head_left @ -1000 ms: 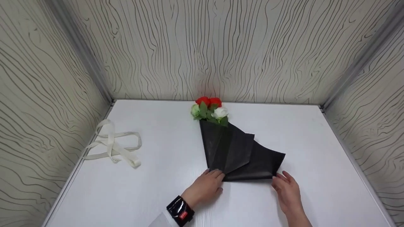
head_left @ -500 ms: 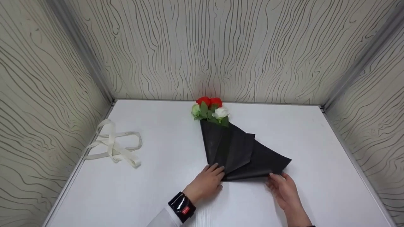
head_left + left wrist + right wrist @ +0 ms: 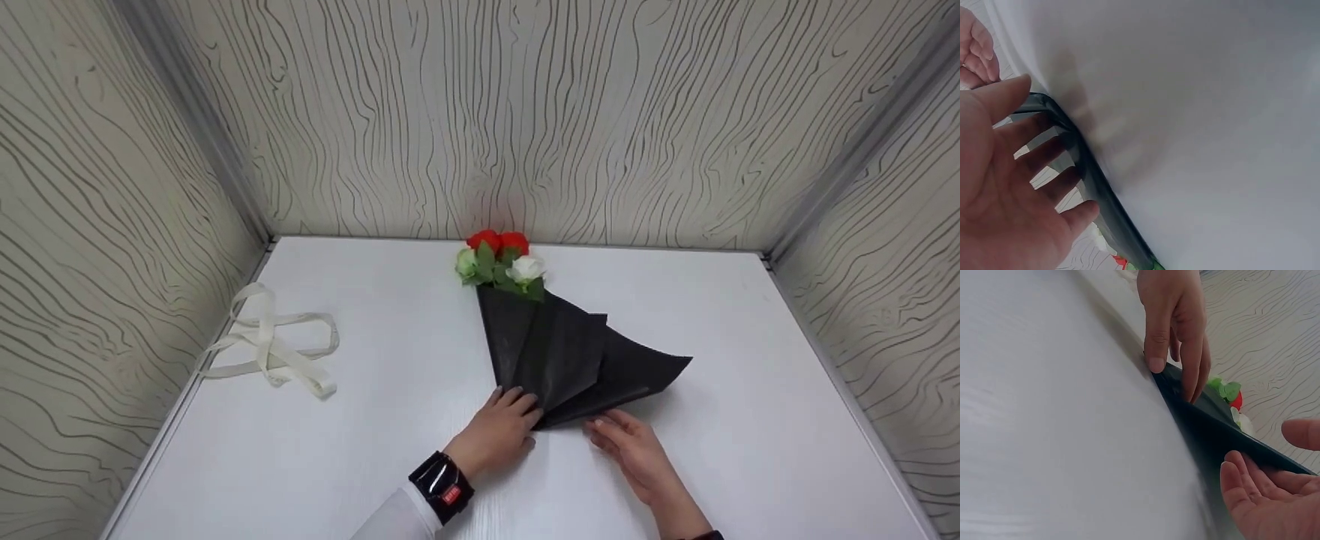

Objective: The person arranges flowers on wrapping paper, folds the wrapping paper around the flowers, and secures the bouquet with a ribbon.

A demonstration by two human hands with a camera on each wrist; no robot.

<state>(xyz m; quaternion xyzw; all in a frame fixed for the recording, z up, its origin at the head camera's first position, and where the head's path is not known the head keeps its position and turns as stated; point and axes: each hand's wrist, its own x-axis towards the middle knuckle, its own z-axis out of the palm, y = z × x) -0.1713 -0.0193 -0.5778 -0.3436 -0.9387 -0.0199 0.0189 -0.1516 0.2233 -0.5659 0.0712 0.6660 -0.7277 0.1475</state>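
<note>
A bouquet of red, white and pale green roses (image 3: pixel 527 268) lies at the table's back, its lower part in black wrapping paper (image 3: pixel 562 349). My left hand (image 3: pixel 495 431) presses on the paper's narrow lower end with spread, fairly straight fingers, also plain in the left wrist view. The paper's right flap (image 3: pixel 637 367) juts out to the right, its near edge raised off the table. At that edge is my right hand (image 3: pixel 630 454). In the right wrist view, the fingers (image 3: pixel 1258 481) of this hand lie under the flap, while its thumb (image 3: pixel 1300 433) stays apart from the paper.
A loose cream ribbon (image 3: pixel 266 341) lies in loops along the left edge of the white table (image 3: pixel 405 330). Wood-grain patterned panels (image 3: pixel 480 120) rise at the back and on both sides.
My right hand has slid left along the paper's near edge, toward my left hand. The right flap's near edge has lifted and tilted up. My left hand has shifted slightly onto the paper.
</note>
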